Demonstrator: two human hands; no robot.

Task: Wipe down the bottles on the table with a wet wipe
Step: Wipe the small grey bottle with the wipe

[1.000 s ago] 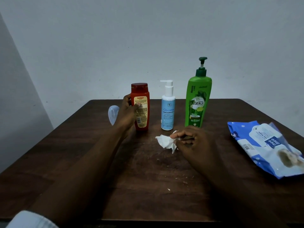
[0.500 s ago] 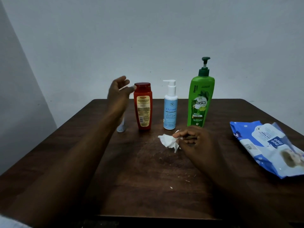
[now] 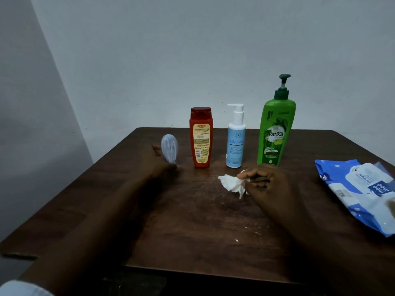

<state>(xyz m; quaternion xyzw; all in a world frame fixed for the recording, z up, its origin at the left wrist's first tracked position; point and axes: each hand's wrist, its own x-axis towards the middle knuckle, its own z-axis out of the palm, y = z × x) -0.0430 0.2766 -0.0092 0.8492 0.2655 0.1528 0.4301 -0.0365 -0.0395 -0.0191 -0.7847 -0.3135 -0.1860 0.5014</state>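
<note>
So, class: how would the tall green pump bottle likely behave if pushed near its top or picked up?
The green bottle stands tall on a narrow base, so a high push would probably tip it, not slide it. Its glossy plastic looks rigid but may be slippery. Its fill level is hidden, so weight is uncertain.

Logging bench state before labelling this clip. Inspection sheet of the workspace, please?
Surface: dark wooden table, scuffed, with a few white specks.
Job's things: red bottle, white-blue pump bottle and green pump bottle stand upright in a row, apart; small pale bottle left of them; crumpled wet wipe.
Clutter: blue wipes pack at the right edge.
Grippers: right hand pinches the wet wipe on the table; left hand at the small pale bottle, blurred, grip unclear.
Cables: nothing seen.
Surroundings: plain pale wall; pale sleeve.
</note>
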